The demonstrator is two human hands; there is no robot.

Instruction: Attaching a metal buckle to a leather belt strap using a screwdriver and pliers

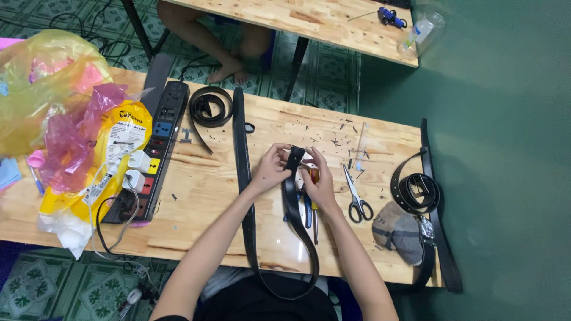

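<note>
- The left hand [270, 168] and the right hand [321, 178] meet over the middle of the wooden worktop [202, 184], both pinching the upper end of a black belt [293, 202].
- The left hand's fingers are pressed together on the left side of the belt end; the right hand's fingers close on its right side, thumb in front. Neither hand is spread.
- From the hands the belt runs down toward the near edge of the worktop, loops over that edge and comes back up along the left forearm as a long strap.
- The step in hand looks like fine work on the belt's tip, possibly folding or fitting it; the exact part between the fingers is too small to tell.
- Judging from the grip, the next move calls for a steady two-handed hold and small finger motions, not force.
- A screwdriver [314, 202] lies just beneath the right hand, and scissors [357, 196] lie just right of it, both within reach.
- A coiled belt [209, 107] sits near the far edge; another coil [416, 191] lies by the right edge, next to a grey cloth [397, 232].
- A power strip [157, 148] and a yellow bag [113, 154] occupy the left side.
</note>
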